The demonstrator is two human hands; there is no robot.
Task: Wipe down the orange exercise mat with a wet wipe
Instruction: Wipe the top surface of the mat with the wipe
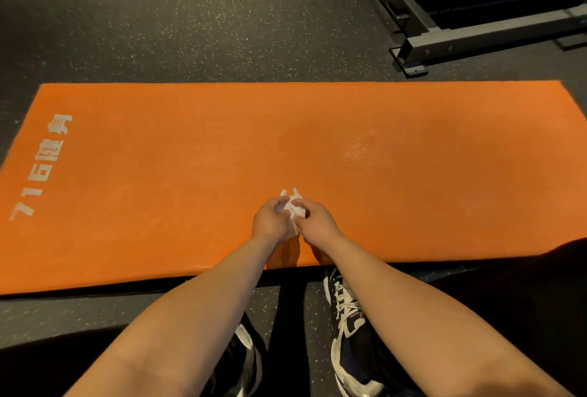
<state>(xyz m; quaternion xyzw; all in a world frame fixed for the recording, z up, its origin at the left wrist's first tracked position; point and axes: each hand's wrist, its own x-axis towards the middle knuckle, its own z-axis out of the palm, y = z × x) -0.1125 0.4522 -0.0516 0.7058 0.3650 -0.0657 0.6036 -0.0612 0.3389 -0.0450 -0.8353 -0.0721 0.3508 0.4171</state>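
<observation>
Bunching a white wipe (290, 208), left hand (270, 220) and right hand (314, 222) both pinch it, hiding most of it, above the mat (190, 158), which runs left-right, right end cropped.

The mat (413, 206) runs out of the picture at its near left corner and its right end, where dark clothing (540, 301) covers its near edge. The wipe (290, 207) is mostly hidden, pinched between the left hand (270, 220) and the right hand (317, 222); only crumpled tips show. The left forearm (197, 317) covers most of the left shoe (247, 355). The metal frame (444, 40) is cut off at the top and right. The label on the right shoe (349, 333) is too small to read.
</observation>
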